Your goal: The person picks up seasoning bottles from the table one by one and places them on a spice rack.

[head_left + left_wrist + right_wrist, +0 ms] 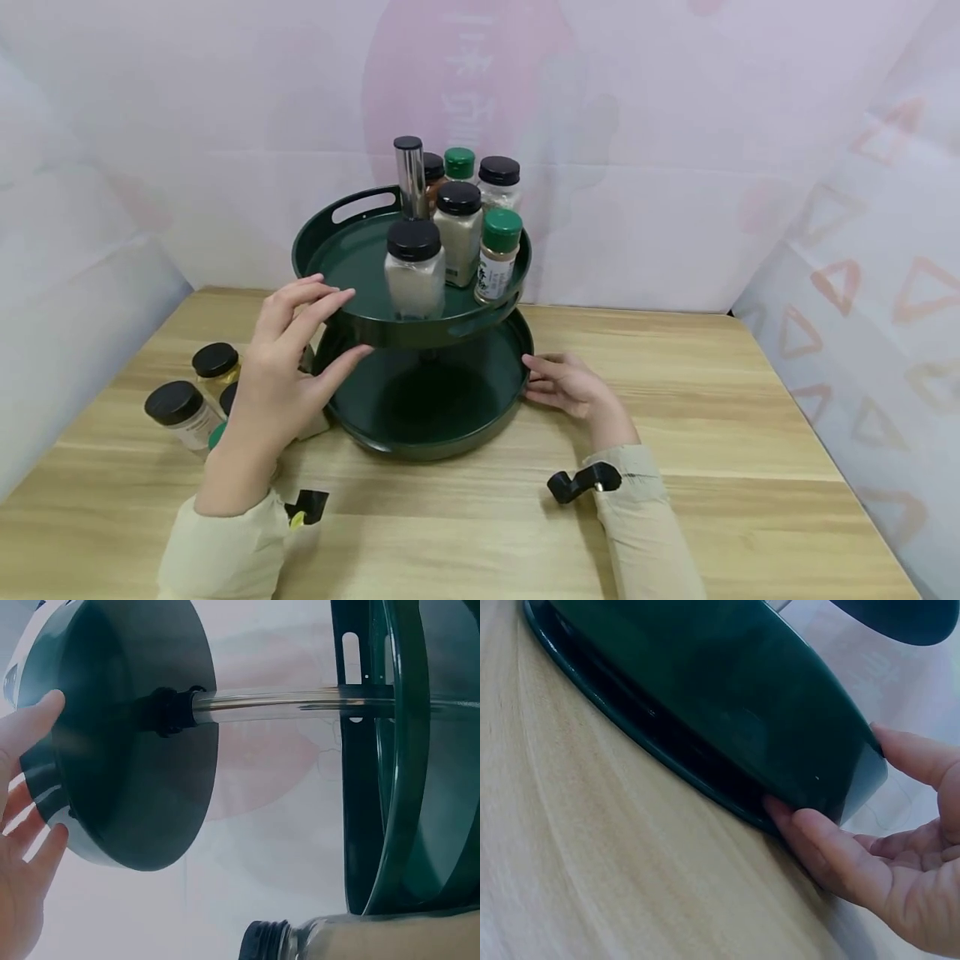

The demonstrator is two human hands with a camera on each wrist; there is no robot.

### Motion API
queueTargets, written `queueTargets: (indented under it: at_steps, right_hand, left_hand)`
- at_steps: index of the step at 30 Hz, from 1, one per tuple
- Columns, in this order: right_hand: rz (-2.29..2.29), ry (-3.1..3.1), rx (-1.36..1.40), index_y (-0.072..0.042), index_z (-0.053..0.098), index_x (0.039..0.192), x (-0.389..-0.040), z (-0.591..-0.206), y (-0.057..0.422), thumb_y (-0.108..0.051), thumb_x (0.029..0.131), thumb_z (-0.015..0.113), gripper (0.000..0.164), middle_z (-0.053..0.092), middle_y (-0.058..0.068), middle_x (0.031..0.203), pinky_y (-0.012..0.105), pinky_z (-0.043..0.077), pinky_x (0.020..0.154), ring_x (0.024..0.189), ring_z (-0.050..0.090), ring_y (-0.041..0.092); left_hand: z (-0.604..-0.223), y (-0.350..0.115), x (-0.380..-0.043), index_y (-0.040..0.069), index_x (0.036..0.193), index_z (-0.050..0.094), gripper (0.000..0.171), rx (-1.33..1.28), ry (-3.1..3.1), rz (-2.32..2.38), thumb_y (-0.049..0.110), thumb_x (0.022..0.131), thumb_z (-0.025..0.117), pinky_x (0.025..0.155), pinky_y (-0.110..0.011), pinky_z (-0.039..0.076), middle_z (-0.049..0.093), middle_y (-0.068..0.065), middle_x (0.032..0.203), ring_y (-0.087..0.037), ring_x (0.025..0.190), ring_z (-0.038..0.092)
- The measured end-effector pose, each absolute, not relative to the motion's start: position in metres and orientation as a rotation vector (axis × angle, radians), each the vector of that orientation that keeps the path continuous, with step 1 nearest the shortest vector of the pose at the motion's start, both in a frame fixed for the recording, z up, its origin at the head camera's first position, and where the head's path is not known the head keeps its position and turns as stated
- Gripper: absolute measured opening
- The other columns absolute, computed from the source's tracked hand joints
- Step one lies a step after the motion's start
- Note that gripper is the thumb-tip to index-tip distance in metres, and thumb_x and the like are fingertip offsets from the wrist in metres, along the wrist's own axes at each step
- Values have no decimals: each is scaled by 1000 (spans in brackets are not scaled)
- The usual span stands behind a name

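Note:
A dark green two-tier round tray stand [431, 417] stands on the table, its tiers joined by a metal pole [277, 705]. My left hand [288, 358] grips the left front of the upper tray [345, 258], fingers at the rim and thumb low by its underside. On the right, my right hand [570, 385] holds the lower tray [727, 697] by its side, thumb at the top rim and fingers underneath. Several spice jars stand on the upper tray's right part, among them a black-capped jar [415, 275] and a green-capped jar [497, 258].
Left of the stand, more jars sit on the wooden table [750, 433], partly behind my left forearm; a black-capped one [183, 412] is outermost. White printed sheeting [637, 233] closes off the back and sides.

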State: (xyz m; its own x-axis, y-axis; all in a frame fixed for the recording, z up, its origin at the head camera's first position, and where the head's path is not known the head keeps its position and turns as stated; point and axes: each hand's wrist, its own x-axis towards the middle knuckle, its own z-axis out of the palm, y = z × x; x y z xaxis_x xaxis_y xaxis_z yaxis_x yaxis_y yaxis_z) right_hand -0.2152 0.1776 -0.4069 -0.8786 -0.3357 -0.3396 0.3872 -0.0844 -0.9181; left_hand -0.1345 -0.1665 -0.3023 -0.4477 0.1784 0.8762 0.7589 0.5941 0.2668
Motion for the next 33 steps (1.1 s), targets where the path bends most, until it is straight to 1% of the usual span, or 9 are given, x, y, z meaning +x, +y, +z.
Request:
queueTargets:
  at_steps: [2, 8, 11, 13, 17, 19, 21, 24, 33]
  right_hand:
    - [-2009, 1724, 62, 11, 27, 147, -215, -408, 178, -20, 104, 51, 58, 55, 8, 98, 24, 58, 81, 83, 64, 13]
    - [-2007, 1735, 61, 11, 26, 149, -214, -409, 179, -21, 104, 51, 60, 55, 8, 100, 23, 58, 81, 84, 65, 12]
    - [-2003, 1740, 60, 10, 26, 149, -215, -408, 179, -22, 104, 51, 60, 56, 7, 99, 23, 58, 80, 84, 65, 12]
    - [-2003, 1741, 64, 10, 27, 148, -216, -409, 178, -22, 104, 51, 60, 56, 7, 98, 23, 58, 80, 83, 65, 12]
    - [-2007, 1735, 69, 10, 27, 148, -216, -409, 177, -21, 104, 51, 59, 57, 6, 96, 24, 59, 80, 83, 66, 12]
    - [-2010, 1732, 74, 10, 28, 148, -216, -408, 176, -20, 104, 51, 58, 58, 6, 96, 24, 59, 80, 82, 66, 12]
    - [-2011, 1730, 71, 10, 28, 148, -216, -407, 176, -20, 104, 51, 58, 58, 6, 95, 24, 59, 80, 82, 67, 12]
    - [-2011, 1725, 75, 10, 29, 148, -217, -406, 175, -20, 104, 52, 58, 58, 6, 95, 24, 59, 80, 82, 67, 12]
    - [-2001, 1738, 65, 9, 29, 147, -216, -408, 177, -22, 104, 51, 57, 57, 6, 96, 24, 58, 81, 84, 65, 12]
  left_hand:
    - [-303, -168, -134, -1, 122, 66, 58, -752, -1938, -850, 49, 93, 63, 116, -22, 35, 59, -24, 125, -34, 133, 50]
    - [-295, -180, -128, -1, 130, 62, 61, -739, -1964, -842, 50, 95, 60, 116, -21, 35, 60, -23, 132, -28, 139, 48]
    - [-291, -190, -123, -1, 130, 62, 64, -719, -1970, -850, 53, 95, 59, 111, -15, 37, 61, -23, 131, -19, 138, 50]
    - [-290, -199, -119, -1, 129, 63, 64, -713, -1986, -870, 53, 94, 60, 107, -12, 38, 63, -18, 130, -9, 134, 51]
    - [-290, -219, -108, 3, 129, 65, 44, -681, -2085, -926, 25, 92, 73, 99, -7, 40, 64, 1, 129, 2, 124, 55]
    - [-290, -228, -103, 3, 129, 65, 45, -655, -2152, -944, 5, 86, 76, 99, -6, 41, 64, 6, 128, 4, 121, 55]
    - [-291, -237, -99, 5, 129, 65, 51, -617, -2207, -951, -6, 81, 76, 98, -5, 41, 64, 9, 128, 5, 121, 55]
    - [-295, -251, -95, 3, 128, 65, 50, -574, -2223, -985, -9, 81, 75, 98, -3, 41, 65, 8, 126, 5, 120, 56]
    - [-322, -307, -97, 6, 130, 64, 48, -336, -2291, -1021, -7, 84, 73, 94, 3, 36, 57, 24, 126, 10, 124, 47]
